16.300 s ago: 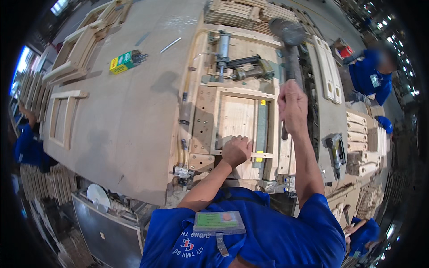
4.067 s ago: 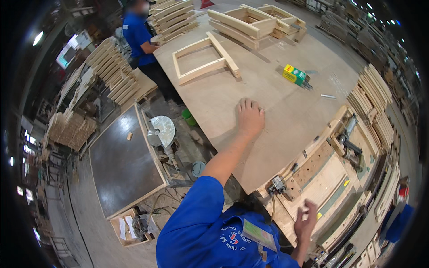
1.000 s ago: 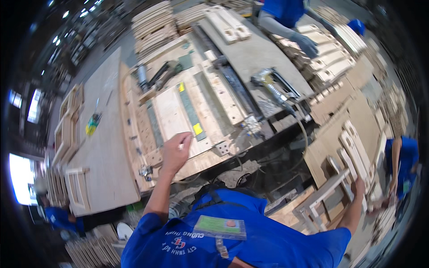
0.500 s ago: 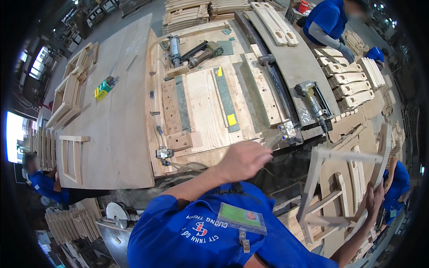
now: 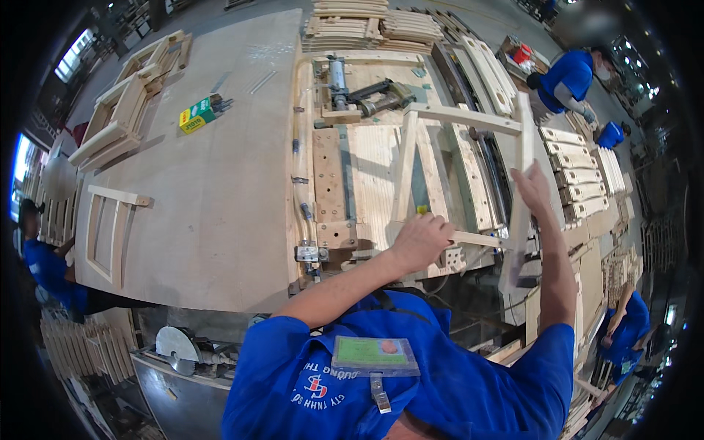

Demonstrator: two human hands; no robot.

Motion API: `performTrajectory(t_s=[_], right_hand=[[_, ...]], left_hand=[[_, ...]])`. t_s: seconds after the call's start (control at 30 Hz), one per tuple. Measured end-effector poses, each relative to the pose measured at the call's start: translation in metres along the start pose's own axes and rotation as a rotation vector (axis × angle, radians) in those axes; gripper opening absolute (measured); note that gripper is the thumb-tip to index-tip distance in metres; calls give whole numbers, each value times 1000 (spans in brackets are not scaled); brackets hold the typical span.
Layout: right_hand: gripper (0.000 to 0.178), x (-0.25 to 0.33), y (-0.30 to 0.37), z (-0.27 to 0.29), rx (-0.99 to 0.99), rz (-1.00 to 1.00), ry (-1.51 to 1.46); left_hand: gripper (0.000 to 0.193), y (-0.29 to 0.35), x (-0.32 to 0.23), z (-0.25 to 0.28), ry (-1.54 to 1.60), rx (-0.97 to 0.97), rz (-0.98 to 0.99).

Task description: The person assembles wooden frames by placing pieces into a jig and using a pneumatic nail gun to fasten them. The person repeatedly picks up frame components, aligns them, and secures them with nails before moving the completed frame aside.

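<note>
A light wooden frame point(image 5: 466, 116) of four-sided shape, with one longer side rail, is held tilted above the wooden jig point(image 5: 374, 161). My left hand point(image 5: 424, 242) is closed at the frame's near left corner, its fingers curled over the wood. On the right, my right hand point(image 5: 533, 189) is closed around the long side rail; some of its fingers are hidden behind the wood. Below the frame, the jig shows a drilled wooden block point(image 5: 328, 176) and green strips, partly covered by the frame.
An air cylinder point(image 5: 338, 77) and a nail gun point(image 5: 392, 97) lie beyond the jig. On the left board point(image 5: 235, 183) are a green-yellow box point(image 5: 196, 116) and another small frame point(image 5: 95, 227). Stacked slotted rails point(image 5: 579, 172) stand right, near a co-worker point(image 5: 576, 81).
The wooden frame has come from the lower right to above the jig, carried by my right hand. My left hand has taken hold of its near corner. The view has shifted left.
</note>
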State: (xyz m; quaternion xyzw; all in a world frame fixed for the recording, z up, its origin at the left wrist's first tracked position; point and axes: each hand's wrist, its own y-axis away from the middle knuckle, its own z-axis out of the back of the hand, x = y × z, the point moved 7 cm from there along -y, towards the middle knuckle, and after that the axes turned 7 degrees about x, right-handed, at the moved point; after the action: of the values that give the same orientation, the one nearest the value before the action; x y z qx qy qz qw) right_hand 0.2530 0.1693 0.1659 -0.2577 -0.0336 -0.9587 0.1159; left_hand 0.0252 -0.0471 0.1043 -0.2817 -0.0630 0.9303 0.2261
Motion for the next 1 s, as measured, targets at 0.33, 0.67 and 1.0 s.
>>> performTrajectory(t_s=[0.33,0.67,1.0], right_hand=[[76,1,-102,-143,200,-40,149],[70,34,-125,-245,412,-73,79],[64,65,-80,-226,202,281,326]], left_hand=[[21,4,97,-33,-66,-11,267],[20,33,140,-38,-146,93,536],[25,41,135,-43,-129,20,630]])
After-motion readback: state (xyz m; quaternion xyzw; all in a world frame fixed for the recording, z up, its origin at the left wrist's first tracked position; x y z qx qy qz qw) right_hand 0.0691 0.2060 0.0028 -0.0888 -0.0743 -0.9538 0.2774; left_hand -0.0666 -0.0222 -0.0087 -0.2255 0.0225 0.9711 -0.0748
